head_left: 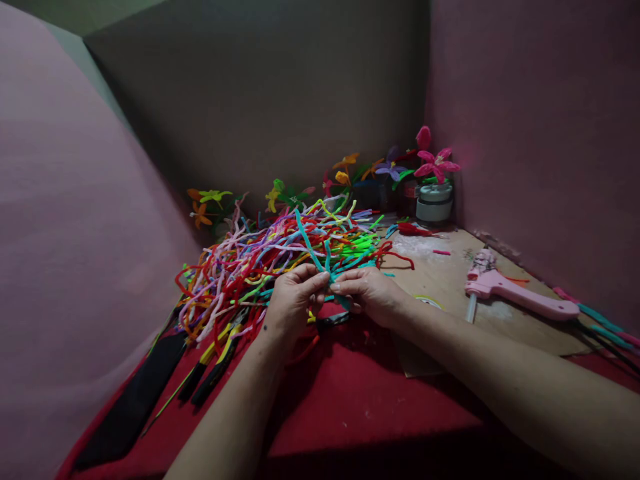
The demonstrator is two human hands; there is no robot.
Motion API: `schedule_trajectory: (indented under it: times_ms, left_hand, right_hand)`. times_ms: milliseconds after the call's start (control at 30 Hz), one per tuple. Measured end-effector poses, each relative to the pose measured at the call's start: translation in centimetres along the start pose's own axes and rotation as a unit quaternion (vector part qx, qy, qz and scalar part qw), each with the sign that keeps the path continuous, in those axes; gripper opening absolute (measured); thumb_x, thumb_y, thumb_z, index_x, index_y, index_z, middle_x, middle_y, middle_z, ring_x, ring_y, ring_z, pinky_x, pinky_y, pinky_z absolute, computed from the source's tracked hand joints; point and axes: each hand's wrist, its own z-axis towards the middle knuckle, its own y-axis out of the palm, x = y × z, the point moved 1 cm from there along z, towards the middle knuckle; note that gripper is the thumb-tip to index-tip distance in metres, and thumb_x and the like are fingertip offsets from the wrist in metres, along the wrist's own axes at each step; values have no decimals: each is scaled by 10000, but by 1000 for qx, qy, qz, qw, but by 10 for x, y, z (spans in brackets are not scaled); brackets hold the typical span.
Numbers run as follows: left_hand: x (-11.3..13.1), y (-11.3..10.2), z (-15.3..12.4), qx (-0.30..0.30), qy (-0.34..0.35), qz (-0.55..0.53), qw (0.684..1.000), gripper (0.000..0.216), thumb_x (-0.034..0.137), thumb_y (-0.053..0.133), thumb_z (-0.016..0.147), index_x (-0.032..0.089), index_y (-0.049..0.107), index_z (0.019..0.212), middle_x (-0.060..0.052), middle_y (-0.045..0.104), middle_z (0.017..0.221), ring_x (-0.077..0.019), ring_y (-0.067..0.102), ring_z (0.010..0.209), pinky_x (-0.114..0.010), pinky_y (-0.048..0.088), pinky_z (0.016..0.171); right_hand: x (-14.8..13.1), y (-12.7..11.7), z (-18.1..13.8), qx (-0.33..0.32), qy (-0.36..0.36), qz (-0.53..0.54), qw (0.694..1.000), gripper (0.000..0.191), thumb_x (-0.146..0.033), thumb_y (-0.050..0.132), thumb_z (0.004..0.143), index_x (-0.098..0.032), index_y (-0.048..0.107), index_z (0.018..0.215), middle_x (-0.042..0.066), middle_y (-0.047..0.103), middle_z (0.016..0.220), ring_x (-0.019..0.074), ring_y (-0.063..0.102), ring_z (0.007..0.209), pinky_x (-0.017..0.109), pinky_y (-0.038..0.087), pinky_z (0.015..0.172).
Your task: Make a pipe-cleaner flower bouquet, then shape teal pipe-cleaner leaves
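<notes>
Between my two hands is a turquoise pipe cleaner (309, 242), bent at its lower part, with one long end pointing up and left. My left hand (299, 292) pinches it between thumb and forefinger. From the other side my right hand (367, 291) grips the same turquoise piece with closed fingertips, close to the left ones. Part of the piece is hidden behind the fingers. Just beyond my hands lies a big heap of many-coloured pipe cleaners (240, 273), with bright green ones on its right side.
A pink glue gun (520, 298) rests on a tan board (450, 267) at the right. Yellow-and-black pliers (220, 353) and a black strip (135, 400) lie on the red cloth (360, 413) at left. Pipe-cleaner flowers (437, 163) stand along the back, near a grey-white jar (434, 203).
</notes>
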Motion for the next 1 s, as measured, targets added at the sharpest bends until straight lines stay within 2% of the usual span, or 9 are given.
schedule_trajectory:
  times_ms: [167,300,367,467,567,733,867,1000]
  left_hand:
    - [5,1,-3,13,30,22,999,203,258,704,623,156,541,687,59,508,531,-39,426,399,-150,322,365]
    - [12,0,-5,11,99,109,989,127,229,662,664,165,603,757,36,532,595,-60,456,470,-175,356,421]
    - [14,-3,-3,10,152,175,973,104,208,650,675,172,636,772,26,520,622,-71,461,521,-189,370,465]
    - [14,-10,0,-13,248,274,929,115,196,654,680,192,674,792,6,502,701,-104,482,653,-219,404,577]
    - [13,-17,3,-44,315,347,883,156,231,643,710,221,679,862,-7,488,762,-125,480,720,-248,411,626]
    - [28,-16,-6,-31,423,488,763,66,274,641,723,220,679,731,-31,556,794,-170,451,818,-306,390,727]
    - [41,-9,-18,-90,450,561,689,85,252,598,764,216,652,711,-25,619,785,-166,442,802,-310,362,748]
    - [43,-6,-24,-126,425,623,645,176,243,502,825,192,598,687,-26,610,724,-152,444,713,-310,320,698]
  right_hand:
    - [0,-3,2,23,-7,-10,1000,133,-229,696,547,-128,616,577,-25,526,486,62,428,440,212,284,452]
    - [-1,-3,3,9,-11,-1,1000,140,-228,703,524,-122,621,565,-25,521,463,64,425,420,212,286,439]
    - [-1,-2,3,6,-7,3,1000,132,-210,701,507,-118,618,553,-29,511,444,62,419,404,210,283,428]
    - [-3,-2,3,6,3,2,1000,113,-183,689,495,-116,617,551,-32,510,431,62,422,392,208,291,423]
    - [-5,-2,2,-4,4,-9,1000,96,-174,677,496,-117,609,531,-35,504,407,59,409,365,210,281,409]
    - [-12,-2,-3,-40,2,-60,997,70,-163,654,519,-116,602,517,-33,493,402,60,395,370,219,262,412]
    - [-15,-2,-6,-85,12,-99,991,65,-150,635,534,-121,589,498,-35,478,413,62,387,398,227,257,437]
    - [-13,-4,-6,-113,8,-116,987,71,-178,651,544,-126,606,528,-33,494,432,67,381,417,233,265,453]
